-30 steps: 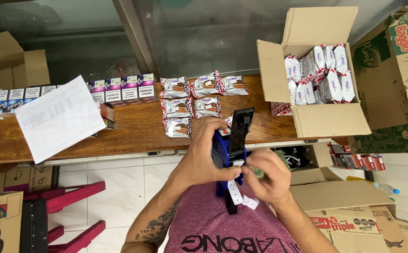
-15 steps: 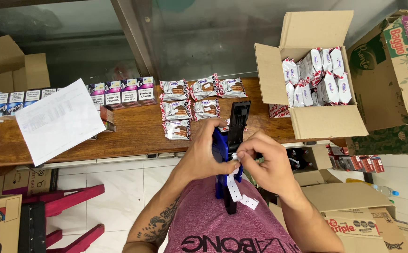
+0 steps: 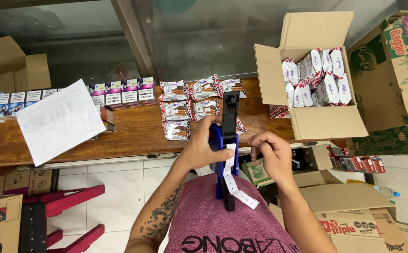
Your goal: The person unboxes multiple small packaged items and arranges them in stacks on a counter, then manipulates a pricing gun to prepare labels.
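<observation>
Left grip [image 3: 203, 149] stays wrapped around blue label gun [image 3: 226, 154] above bench [image 3: 133, 133] edge; right grip [image 3: 270, 154], now shifted rightward off gun, pinches closed on small green packet [image 3: 256, 171]; label strip [image 3: 235, 185] dangles longer.

Label gun [image 3: 222, 154] blue and black, its paper strip [image 3: 234, 180] white; shirt [image 3: 218, 220] maroon with black lettering; far wafer packets [image 3: 190, 105] silver and red; stool [image 3: 68, 206] near left red; counter [image 3: 133, 136] brown wood; sheet [image 3: 58, 122] white.
</observation>
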